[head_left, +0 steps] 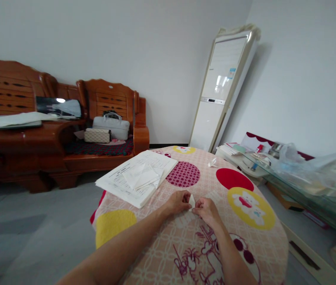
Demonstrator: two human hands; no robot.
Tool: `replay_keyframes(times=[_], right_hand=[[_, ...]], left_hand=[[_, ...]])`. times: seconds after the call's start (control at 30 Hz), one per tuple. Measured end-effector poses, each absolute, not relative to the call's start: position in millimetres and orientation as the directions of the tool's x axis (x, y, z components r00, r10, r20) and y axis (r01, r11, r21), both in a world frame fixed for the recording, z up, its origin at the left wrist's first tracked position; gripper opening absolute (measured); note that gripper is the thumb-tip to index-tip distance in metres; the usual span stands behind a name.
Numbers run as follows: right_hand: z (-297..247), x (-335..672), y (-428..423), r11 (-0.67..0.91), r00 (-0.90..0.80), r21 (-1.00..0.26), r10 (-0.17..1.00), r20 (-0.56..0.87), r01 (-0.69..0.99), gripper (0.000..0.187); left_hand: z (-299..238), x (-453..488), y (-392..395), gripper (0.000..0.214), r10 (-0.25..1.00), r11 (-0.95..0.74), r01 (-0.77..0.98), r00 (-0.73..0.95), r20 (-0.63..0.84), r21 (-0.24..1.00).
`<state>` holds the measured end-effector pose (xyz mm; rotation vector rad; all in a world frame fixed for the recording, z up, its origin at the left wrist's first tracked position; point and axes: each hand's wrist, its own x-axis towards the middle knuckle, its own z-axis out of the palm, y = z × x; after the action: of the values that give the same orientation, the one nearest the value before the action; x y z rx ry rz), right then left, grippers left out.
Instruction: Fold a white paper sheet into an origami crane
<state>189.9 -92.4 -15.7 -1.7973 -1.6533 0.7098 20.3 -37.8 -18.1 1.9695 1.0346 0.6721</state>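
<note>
A small piece of folded white paper (192, 202) is held just above the table between my two hands. My left hand (180, 202) pinches it from the left with thumb and fingers. From the right, the fingertips of my right hand (205, 210) close on its other edge. Left of my hands lies a stack of printed sheets (117, 180), with some white folded paper (141, 175) on top. Farther off on the tablecloth sits a small folded paper piece (212, 162). Part of the held paper is hidden behind my fingers.
The round table wears a patterned cloth (156, 253). At the right stands a glass-topped stand (304, 194) loaded with papers and plastic bags. A tall air conditioner (212, 87) is in the corner. Wooden seats (114, 95) with bags (111, 126) line the left wall.
</note>
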Motion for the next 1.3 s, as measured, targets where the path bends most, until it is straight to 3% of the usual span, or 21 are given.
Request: replay_keyframes(times=[0.43,0.7,0.9,1.1,1.3], right_hand=[[-22,194,-89,-0.010,0.031,-0.828,0.999,0.009,0.560,0.011],[-23,190,-89,0.024,0.010,-0.931,1.000,0.030,0.364,0.024],[-23,186,-88,0.053,0.027,-0.960,0.998,0.062,0.275,0.028],[-24,186,-90,0.014,0.011,-0.979,1.000,0.017,0.202,0.025],[-24,182,-91,-0.025,-0.016,-0.988,0.999,-0.028,0.155,0.028]], left_hand=[[-24,23,-36,0.012,0.860,-0.254,0.162,0.489,0.146,0.953],[-24,25,-37,0.019,0.850,-0.203,-0.048,0.487,0.200,0.978],[-22,21,-34,0.026,0.855,-0.184,-0.091,0.476,0.205,0.979],[-20,19,-36,0.037,0.797,-0.105,-0.117,0.584,0.153,0.988],[-22,22,-36,0.037,0.830,-0.099,-0.138,0.534,0.158,0.985]])
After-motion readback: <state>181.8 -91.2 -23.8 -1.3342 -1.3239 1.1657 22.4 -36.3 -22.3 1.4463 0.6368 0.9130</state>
